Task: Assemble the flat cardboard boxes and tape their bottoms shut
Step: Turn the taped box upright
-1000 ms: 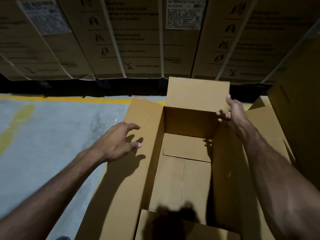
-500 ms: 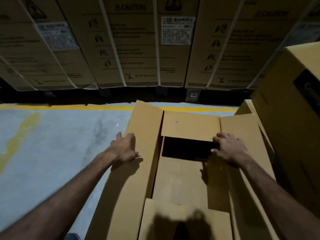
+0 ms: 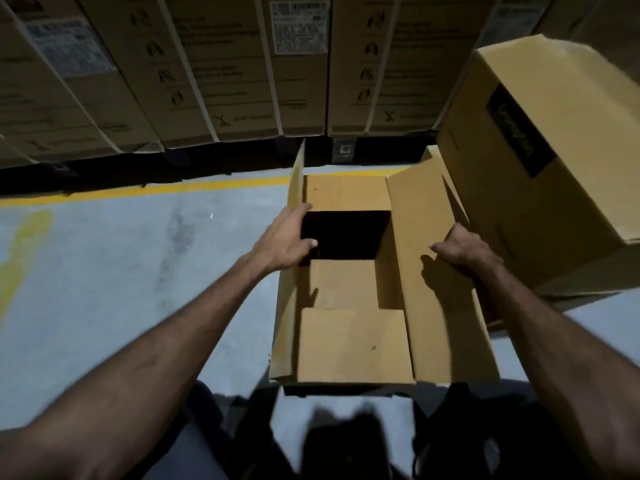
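far to my left a yellow line (image 3: 145, 190) runs across the grey floor (image 3: 104, 271), in front of a row of strapped cartons (image 3: 207, 71) along the far side. my left hand (image 3: 289, 239) rests on the left long flap (image 3: 292, 258) of the cardboard box (image 3: 349, 344), which stands on the floor right in front of me. its fingers lie straight and together along the flap's upper edge, the thumb pointing in over the dark opening; that flap stands nearly upright. the far short flap (image 3: 346, 194) and the near short flap (image 3: 353, 344) are both folded in flat, with a dark gap between them. my right hand (image 3: 465, 252) is on the right long flap (image 3: 429, 271), knuckles up, fingers curled over its outer edge and gripping it; that flap tilts inward over the box. just beside the box's right side stands another box (image 3: 540, 161), closed, with a dark printed label, tipped toward me.
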Available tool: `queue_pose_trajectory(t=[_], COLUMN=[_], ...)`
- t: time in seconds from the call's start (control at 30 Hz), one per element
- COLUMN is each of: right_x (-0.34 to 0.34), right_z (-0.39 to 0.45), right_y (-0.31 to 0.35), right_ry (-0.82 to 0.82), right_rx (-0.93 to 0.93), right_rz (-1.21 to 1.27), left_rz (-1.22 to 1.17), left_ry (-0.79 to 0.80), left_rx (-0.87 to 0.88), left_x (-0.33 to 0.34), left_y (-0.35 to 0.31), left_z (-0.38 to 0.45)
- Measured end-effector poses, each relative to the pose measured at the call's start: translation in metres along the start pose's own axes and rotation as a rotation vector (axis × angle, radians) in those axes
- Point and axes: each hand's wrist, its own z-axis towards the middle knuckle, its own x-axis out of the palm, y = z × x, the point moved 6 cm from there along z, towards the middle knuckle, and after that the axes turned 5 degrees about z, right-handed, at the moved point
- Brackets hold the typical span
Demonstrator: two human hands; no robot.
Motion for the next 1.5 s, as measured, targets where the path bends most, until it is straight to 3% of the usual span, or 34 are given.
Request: queue_pose_trajectory(t=[0.17,0.33,0.43,0.63,0.83,0.97,1.13,1.33,1.5], right_x=[-0.006,0.019,0.049,0.129,0.166,0.168,0.181,0.178,0.126], right_z=[-0.033,-0.054,-0.064,-0.061,-0.058,-0.043,-0.030,-0.030,-0.042], right_y=[0.006,0.036,0.051,0.034,0.019,0.013,-0.012,-0.005,0.014], right_ry=[-0.011,0.202,0.301,0.286,0.176,0.143,0.137,0.188,0.157], right_rx=[-0.164,-0.322,-0.408,-0.386,-0.292,-0.173,-0.010,-0.057,-0.176], right_rz=[0.311,0.311,0.245,-0.184,-0.056,0.200,0.624,0.723,0.706], left_rz=[0.113,0.259,0.283,0.426,0.514,0.304,-0.222,-0.470,-0.507], left_ry=[0.189,0.348,0.363,0.379,0.255,0.155,0.055,0.092,0.063], left_rx=[0.161,0.106,0.066,0.045,0.027,-0.197,-0.542,-0.708,-0.670], left_x=[0.058,0.097,0.110,0.136,0.152,0.151,0.148,0.144,0.111], left_y=[-0.030,-0.019,-0.006,0.020,0.027,0.052,0.099,0.106,0.086], left_z=[-0.018,-0.024,-0.025,-0.019,-0.017,-0.013,-0.011,-0.010,-0.011])
